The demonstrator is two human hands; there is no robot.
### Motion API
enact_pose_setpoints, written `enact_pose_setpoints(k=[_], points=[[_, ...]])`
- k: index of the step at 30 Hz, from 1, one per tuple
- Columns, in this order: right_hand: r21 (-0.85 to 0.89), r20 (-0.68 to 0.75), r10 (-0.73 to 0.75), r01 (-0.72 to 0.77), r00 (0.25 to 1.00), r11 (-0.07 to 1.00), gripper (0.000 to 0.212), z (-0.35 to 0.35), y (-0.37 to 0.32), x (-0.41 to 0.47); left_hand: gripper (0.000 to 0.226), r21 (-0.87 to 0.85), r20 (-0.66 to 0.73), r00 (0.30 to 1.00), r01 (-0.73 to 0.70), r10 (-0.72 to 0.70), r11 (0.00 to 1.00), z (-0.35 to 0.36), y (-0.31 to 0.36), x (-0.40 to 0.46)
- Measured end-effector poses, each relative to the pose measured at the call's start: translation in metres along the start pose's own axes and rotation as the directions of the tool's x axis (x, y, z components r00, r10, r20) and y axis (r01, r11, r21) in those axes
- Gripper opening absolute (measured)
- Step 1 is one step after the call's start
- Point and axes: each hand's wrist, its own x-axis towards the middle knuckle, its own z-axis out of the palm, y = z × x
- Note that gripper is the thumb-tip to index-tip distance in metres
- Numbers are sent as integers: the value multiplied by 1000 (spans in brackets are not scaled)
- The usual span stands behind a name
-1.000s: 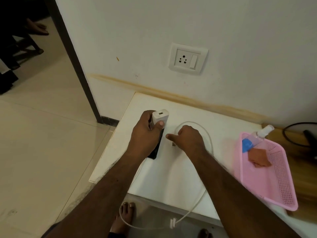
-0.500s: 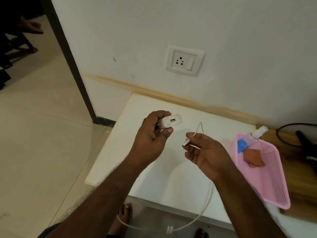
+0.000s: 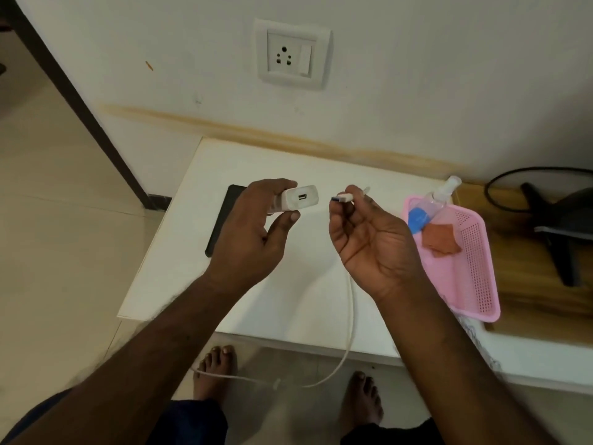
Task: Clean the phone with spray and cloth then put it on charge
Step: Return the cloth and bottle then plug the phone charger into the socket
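Note:
My left hand (image 3: pixel 253 232) grips a white charger adapter (image 3: pixel 300 198), its USB port turned toward the right. My right hand (image 3: pixel 369 239) pinches the USB plug (image 3: pixel 342 197) of a white cable (image 3: pixel 351 319), a short gap from the port. The cable hangs down past the table edge and loops near the floor. A black phone (image 3: pixel 223 216) lies flat on the white table (image 3: pixel 179 252), partly hidden behind my left hand. The spray bottle (image 3: pixel 433 203) and a reddish cloth (image 3: pixel 440 239) lie in a pink basket (image 3: pixel 475 277) to the right.
A white wall socket with switch (image 3: pixel 292 54) is on the wall above the table. A wooden surface with a black stand and dark cable (image 3: pixel 552 220) sits at the far right. My bare feet (image 3: pixel 218 370) are below the table edge. A dark door frame runs along the left.
Both hands rose off the table, my left with the adapter and my right with the cable plug. The plug end now points at the adapter's port. The phone is uncovered.

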Motion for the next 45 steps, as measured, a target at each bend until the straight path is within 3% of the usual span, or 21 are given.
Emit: enact_pose_setpoints(k=[11,16,23,34,45], points=[[69,-23,-4,6,1000,998,9,-7,-3,3,34,77,2,1000,-22,22,997,8,9,-1],[-168,9,-191,190,982,967,9,-10,-1,5,34,132,6,999,-38,37,991,10,11,-2],[-490,71,-376,361,924,793,9,-8,10,7,35,239,-1,1000,-14,15,971,7,9,-1],[-556,39,-444,389,895,735,10,-5,17,8,39,381,60,997,-59,39,923,4,10,-1],[-684,62,-497,399,866,610,13,-7,24,8,36,390,86,996,-51,20,920,6,8,-2]])
